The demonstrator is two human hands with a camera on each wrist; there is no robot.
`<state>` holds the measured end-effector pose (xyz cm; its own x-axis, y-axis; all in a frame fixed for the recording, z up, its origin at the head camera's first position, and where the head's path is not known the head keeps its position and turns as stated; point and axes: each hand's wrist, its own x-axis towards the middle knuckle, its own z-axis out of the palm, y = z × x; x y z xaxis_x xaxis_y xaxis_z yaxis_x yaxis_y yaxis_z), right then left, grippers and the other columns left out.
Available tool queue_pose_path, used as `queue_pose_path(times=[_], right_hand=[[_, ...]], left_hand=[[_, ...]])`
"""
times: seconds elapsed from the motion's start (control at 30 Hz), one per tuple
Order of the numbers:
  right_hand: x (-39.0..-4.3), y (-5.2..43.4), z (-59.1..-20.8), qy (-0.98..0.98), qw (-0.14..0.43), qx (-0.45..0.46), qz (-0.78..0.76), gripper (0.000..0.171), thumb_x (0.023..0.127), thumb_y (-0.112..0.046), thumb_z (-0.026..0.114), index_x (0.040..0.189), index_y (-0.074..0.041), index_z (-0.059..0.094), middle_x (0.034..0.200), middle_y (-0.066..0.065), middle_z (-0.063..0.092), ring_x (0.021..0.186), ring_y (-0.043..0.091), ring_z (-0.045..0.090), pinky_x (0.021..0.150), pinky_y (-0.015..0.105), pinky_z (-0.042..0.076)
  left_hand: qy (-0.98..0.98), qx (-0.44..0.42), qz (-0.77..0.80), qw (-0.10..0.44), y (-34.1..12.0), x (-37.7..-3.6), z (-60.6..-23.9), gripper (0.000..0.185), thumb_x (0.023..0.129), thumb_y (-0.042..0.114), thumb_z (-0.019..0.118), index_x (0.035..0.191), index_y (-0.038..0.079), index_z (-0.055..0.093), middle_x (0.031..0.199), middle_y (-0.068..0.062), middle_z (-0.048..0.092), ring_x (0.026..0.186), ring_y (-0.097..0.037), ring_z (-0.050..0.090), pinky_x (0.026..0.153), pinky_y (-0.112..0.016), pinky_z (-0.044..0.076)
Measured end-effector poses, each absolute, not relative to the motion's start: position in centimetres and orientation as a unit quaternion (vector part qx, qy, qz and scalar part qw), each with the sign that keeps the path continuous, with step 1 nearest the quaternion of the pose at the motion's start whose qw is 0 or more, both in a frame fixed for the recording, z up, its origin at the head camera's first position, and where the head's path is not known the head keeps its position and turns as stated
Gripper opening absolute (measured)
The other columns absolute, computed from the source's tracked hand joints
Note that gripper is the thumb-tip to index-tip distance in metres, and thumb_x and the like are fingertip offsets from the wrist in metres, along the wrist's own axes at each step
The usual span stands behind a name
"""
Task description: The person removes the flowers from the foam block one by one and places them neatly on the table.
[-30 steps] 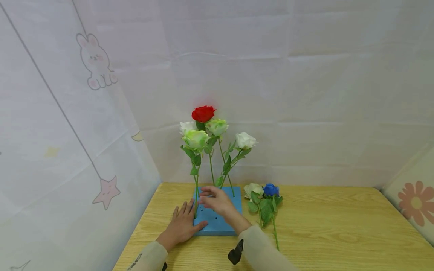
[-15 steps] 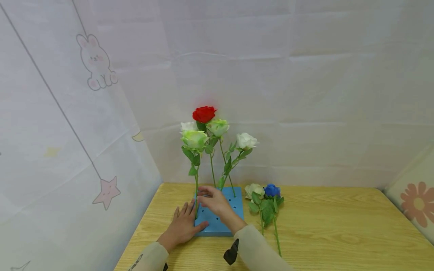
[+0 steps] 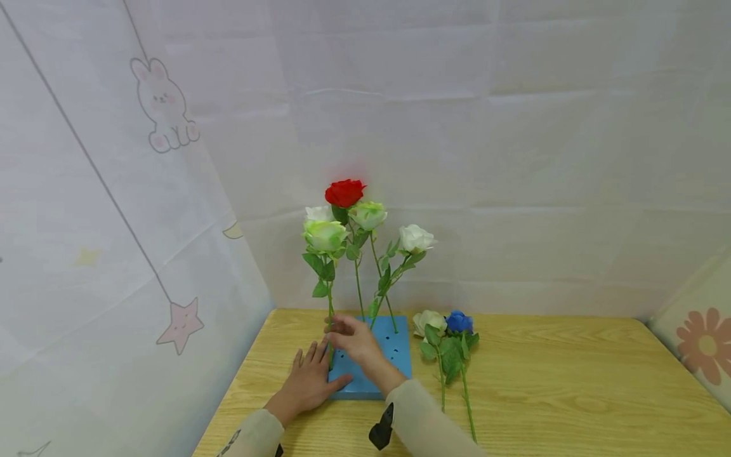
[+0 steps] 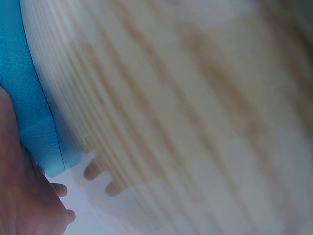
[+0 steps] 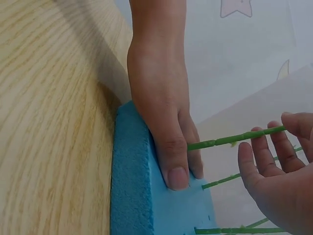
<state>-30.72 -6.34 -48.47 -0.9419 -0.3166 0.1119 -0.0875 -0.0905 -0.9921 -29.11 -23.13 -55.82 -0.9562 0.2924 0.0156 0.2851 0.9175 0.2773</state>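
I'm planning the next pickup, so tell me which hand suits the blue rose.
Right hand, probably: it is nearer the blue rose, though busy at the front pale-green rose. The left hand lies farther off, its thumb on the blue block.

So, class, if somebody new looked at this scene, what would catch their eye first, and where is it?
Probably the red rose, the highest bloom, bright against the pale backdrop. Next, the hands at the blue block: the left hand with its thumb on the near left corner, the right hand at the stem of the front pale green rose. Then the blue rose, lying right of the block.
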Motion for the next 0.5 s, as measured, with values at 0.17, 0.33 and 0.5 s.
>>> queue_pose_path(times=[0.17, 0.33, 0.5], right_hand=[[-30.74, -6.91, -48.85, 0.672, 0.068, -0.14, -0.724, 0.033, 0.096, -0.014, 0.072, 0.128, -0.012, 0.07, 0.117, 0.007, 0.072, 0.109, 0.021, 0.067, 0.092, 0.045, 0.056], [-30.79, -7.29, -49.11, 0.678, 0.06, -0.138, -0.72, 0.032, 0.095, -0.017, 0.073, 0.127, -0.014, 0.071, 0.114, 0.002, 0.073, 0.107, 0.014, 0.067, 0.089, 0.036, 0.057], [-30.85, -7.46, -49.24, 0.675, 0.06, -0.132, -0.724, 0.03, 0.095, -0.018, 0.073, 0.125, -0.014, 0.072, 0.111, -0.001, 0.074, 0.106, 0.014, 0.068, 0.09, 0.039, 0.057]], left_hand=[[0.98, 0.138, 0.142, 0.026, -23.23, -29.42, -56.19, 0.103, 0.093, 0.08, 0.037, 0.162, 0.005, 0.022, 0.167, -0.016, 0.019, 0.154, -0.042, 0.013, 0.118, -0.068, 0.005], [0.982, 0.135, 0.133, 0.02, -23.4, -29.61, -56.67, 0.107, 0.089, 0.086, 0.032, 0.162, 0.008, 0.025, 0.168, -0.014, 0.021, 0.155, -0.039, 0.013, 0.12, -0.064, 0.004], [0.982, 0.137, 0.13, 0.014, -23.44, -29.65, -56.8, 0.105, 0.09, 0.084, 0.033, 0.161, 0.008, 0.026, 0.167, -0.014, 0.022, 0.155, -0.04, 0.014, 0.119, -0.066, 0.006]])
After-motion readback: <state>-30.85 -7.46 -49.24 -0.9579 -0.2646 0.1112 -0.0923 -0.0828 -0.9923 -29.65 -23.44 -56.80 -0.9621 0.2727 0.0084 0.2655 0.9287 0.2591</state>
